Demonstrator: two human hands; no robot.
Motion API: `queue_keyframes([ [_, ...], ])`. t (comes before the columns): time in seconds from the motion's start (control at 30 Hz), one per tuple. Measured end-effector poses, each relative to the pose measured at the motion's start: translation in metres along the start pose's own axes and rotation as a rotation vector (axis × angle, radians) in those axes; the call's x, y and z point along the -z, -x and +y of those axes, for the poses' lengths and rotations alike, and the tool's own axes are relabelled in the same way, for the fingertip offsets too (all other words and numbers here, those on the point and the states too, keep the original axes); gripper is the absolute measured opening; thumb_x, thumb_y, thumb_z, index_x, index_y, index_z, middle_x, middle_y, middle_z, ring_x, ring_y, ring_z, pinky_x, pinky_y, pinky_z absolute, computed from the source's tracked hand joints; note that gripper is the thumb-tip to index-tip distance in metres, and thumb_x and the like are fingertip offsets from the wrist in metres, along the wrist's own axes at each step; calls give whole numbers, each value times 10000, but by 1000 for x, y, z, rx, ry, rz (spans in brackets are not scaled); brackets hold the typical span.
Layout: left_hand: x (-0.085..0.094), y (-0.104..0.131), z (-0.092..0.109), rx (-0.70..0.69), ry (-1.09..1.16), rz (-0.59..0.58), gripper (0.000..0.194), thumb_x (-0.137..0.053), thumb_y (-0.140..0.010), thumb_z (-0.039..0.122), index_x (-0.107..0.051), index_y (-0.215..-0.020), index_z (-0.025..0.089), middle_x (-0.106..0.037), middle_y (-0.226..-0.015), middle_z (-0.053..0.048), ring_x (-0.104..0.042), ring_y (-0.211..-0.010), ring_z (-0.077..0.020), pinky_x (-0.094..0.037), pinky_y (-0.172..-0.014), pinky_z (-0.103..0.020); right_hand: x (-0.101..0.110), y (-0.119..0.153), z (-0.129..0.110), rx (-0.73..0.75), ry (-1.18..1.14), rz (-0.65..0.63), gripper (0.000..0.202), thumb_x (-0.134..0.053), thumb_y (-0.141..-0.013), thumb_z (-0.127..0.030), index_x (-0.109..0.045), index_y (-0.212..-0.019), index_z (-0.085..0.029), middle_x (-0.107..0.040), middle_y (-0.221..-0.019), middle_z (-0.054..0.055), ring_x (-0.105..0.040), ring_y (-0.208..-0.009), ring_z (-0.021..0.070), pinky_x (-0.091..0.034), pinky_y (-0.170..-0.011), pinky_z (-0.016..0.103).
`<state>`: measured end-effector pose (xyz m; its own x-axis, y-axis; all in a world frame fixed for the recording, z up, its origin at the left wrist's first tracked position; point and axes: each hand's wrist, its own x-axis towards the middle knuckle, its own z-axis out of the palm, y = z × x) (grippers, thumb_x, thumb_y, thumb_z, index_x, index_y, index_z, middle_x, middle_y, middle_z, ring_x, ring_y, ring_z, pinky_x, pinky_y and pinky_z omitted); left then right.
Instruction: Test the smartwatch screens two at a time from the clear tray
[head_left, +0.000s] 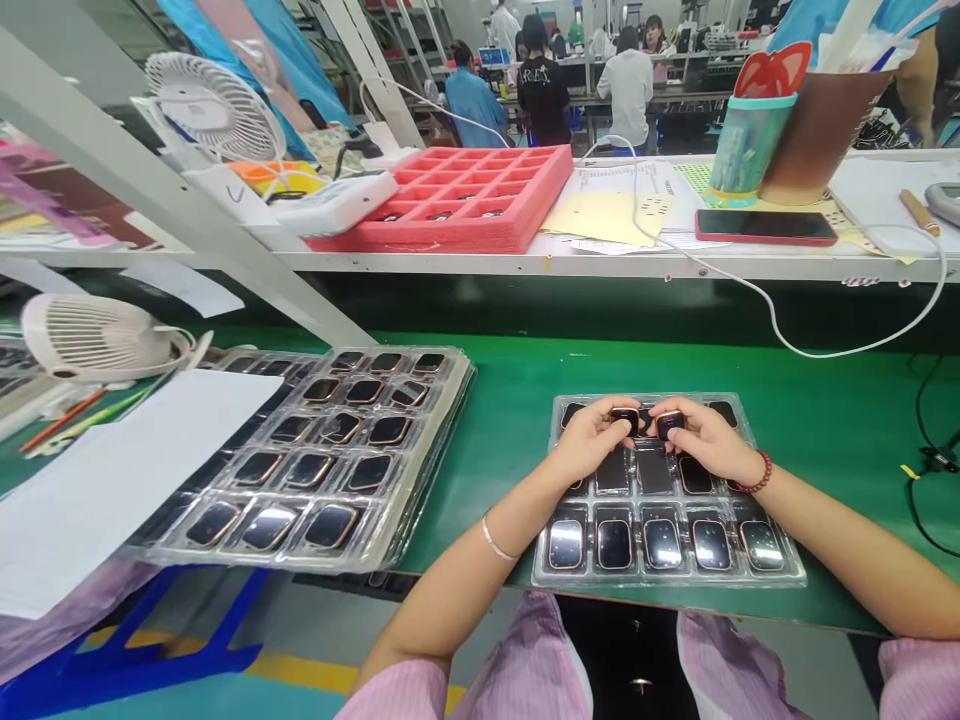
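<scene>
My left hand [596, 435] pinches a dark smartwatch case [625, 418] between thumb and fingers. In my right hand [705, 438] is a second smartwatch case [670, 425], its thumb lying on the dark face. Both hands are over the back half of a clear plastic tray [544, 575] that holds rows of similar watch cases with gold-coloured rims. A front-row watch case [661, 543] lies face up in its pocket. Two pockets in the middle row, below my hands, show no gold-rimmed case. Parts of the back rows are hidden by my hands.
To the left, stacked clear trays [442, 440] hold more watch cases, partly under white paper [142, 470]. A small white fan [101, 335] lies beyond. On the shelf above are a pink compartment tray [517, 235], a phone [765, 227], cups and a hanging white cable [772, 310].
</scene>
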<state>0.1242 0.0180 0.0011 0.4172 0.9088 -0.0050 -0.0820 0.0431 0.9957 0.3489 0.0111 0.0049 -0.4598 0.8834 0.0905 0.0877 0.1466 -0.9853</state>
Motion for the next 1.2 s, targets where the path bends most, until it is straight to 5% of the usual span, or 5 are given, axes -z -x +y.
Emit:
queue_keyframes([
  [0.23, -3, 1, 4, 1, 38, 18, 373, -728, -768, 200, -646, -1130, 158, -733, -999, -76, -685, -795, -159, -559, -790, -302, -2, 0, 0, 15, 23, -7, 309, -607, -826, -144, -637, -1125, -216, -715, -973, 63, -688, -783, 195, -606, -696, 353],
  [0.4, -1, 1, 3, 0, 2, 8, 272, -675, -852, 299, -672, -1075, 144, -733, -940, -79, -657, -664, -135, -552, -690, -289, -1, 0, -1, 35, 43, 3, 288, -633, -836, -180, -651, -1122, -211, -715, -1011, 72, -692, -804, 197, -607, -690, 342],
  [0.6, -1, 1, 2, -16, 40, -18, 425, -669, -750, 127, -653, -1173, 168, -727, -1092, -84, -701, -931, -193, -565, -875, -330, 2, -1, -1, -26, -12, 0, 210, -594, -938, -300, -654, -1104, -188, -718, -921, 65, -648, -645, 145, -588, -619, 303],
  [0.8, 2, 0, -2, 24, -47, -5, 424, -610, -822, 187, -627, -1246, 166, -731, -1075, -92, -720, -820, -183, -519, -665, -259, 0, -1, 1, 44, 47, 10, 307, -658, -843, -213, -634, -1148, -202, -732, -1043, 84, -705, -837, 203, -585, -721, 343],
  [1.2, 2, -1, -2, -11, -46, -35, 496, -589, -761, 137, -594, -1257, 156, -720, -1185, -109, -723, -883, -187, -570, -822, -319, 0, -2, 2, 122, 95, -11, 294, -602, -822, -141, -611, -1112, -190, -724, -955, 65, -719, -907, 213, -573, -839, 377],
])
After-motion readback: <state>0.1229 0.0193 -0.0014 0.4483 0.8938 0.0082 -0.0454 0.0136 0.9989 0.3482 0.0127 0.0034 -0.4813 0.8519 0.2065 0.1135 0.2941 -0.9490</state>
